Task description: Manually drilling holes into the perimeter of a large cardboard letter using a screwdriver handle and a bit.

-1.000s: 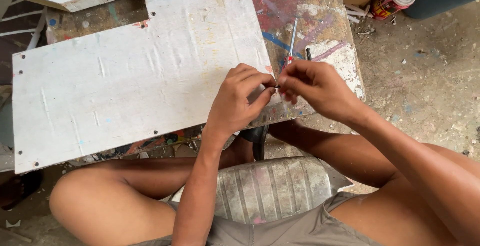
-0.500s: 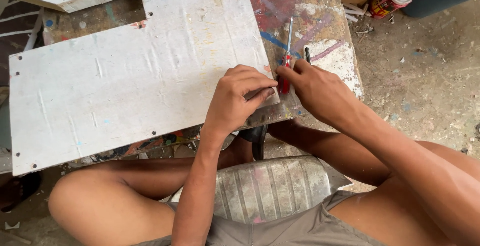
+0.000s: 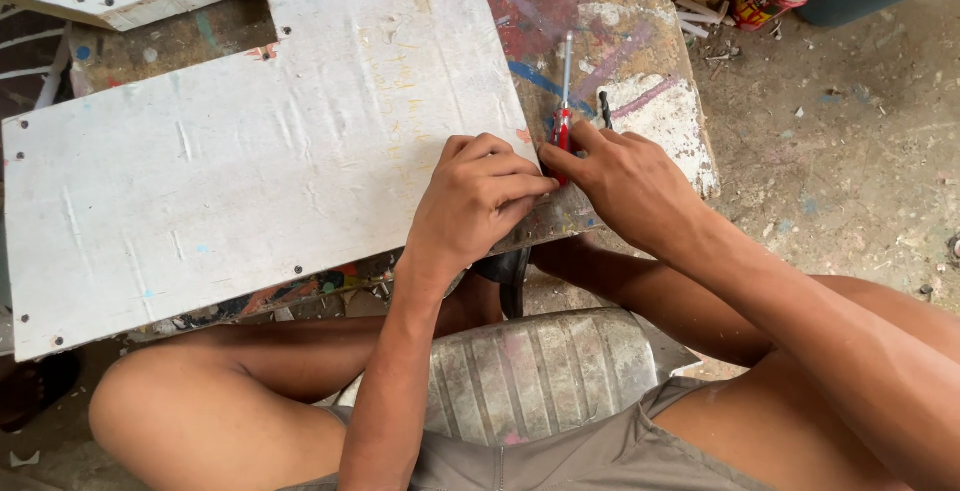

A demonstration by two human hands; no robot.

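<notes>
Two hands meet at panel edge | left hand (image 3: 480, 196) curled shut on white panel (image 3: 250, 171) | right hand (image 3: 625, 181) pinches red-handled screwdriver (image 3: 563, 116), shaft pointing away over bench (image 3: 640, 101) | work apparently midway.

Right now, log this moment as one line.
left hand: fist on white panel edge | right hand: on red-handled screwdriver | surface: paint-stained bench
</notes>
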